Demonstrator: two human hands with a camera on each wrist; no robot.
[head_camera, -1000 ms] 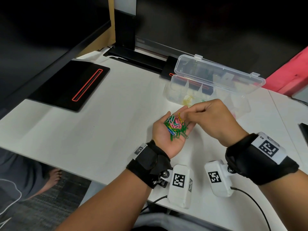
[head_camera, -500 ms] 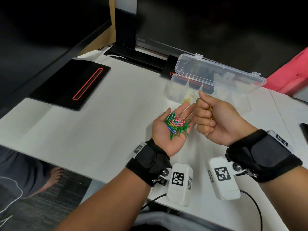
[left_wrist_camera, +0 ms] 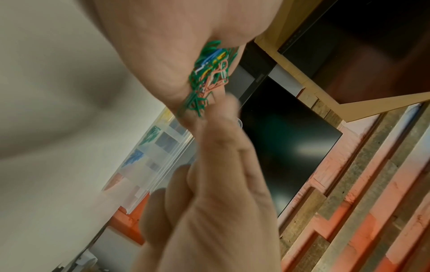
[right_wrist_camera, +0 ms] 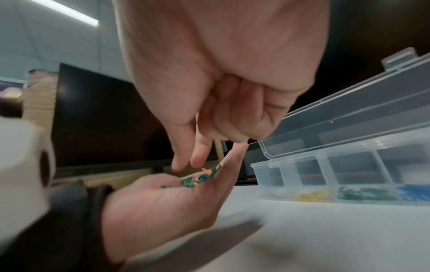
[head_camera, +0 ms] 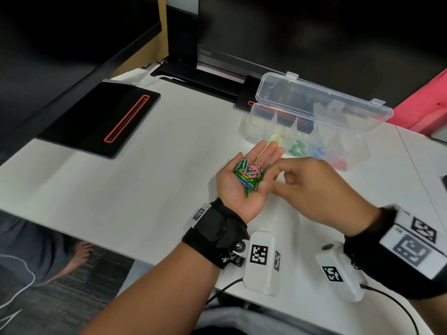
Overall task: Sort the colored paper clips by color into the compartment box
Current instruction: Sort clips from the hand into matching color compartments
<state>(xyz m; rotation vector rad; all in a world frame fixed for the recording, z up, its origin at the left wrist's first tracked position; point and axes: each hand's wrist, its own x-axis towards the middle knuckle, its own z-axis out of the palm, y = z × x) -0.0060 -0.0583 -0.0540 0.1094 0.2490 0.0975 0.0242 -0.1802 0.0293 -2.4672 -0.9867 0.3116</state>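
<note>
My left hand [head_camera: 266, 152] lies palm up over the white table [head_camera: 145, 189], and a loose pile of green, pink, blue and yellow paper clips [head_camera: 249, 174] rests on it. My right hand [head_camera: 284, 180] is beside the palm. Its thumb and forefinger reach to the pile's edge [right_wrist_camera: 200, 178]. Its other fingers are curled round a yellow paper clip [head_camera: 294, 176], seen in the right wrist view tucked in the palm [right_wrist_camera: 215, 90]. The clear compartment box [head_camera: 246, 131] stands just beyond with its lid [head_camera: 321, 102] open. It holds yellow [head_camera: 275, 139], green [head_camera: 297, 148], blue [head_camera: 318, 152] and red clips [head_camera: 338, 163] in separate compartments.
A black pad with a red outlined slot [head_camera: 101, 119] lies at the far left. A black monitor stand [head_camera: 200, 78] runs behind the box. A red block [head_camera: 420, 105] sits at the back right. The table's near edge is under my wrists. A bare foot [head_camera: 79, 257] shows below.
Half a second ago my right hand was drawn back as a fist with the yellow clip. It has now come back to the pile with thumb and forefinger extended. The left palm stayed put.
</note>
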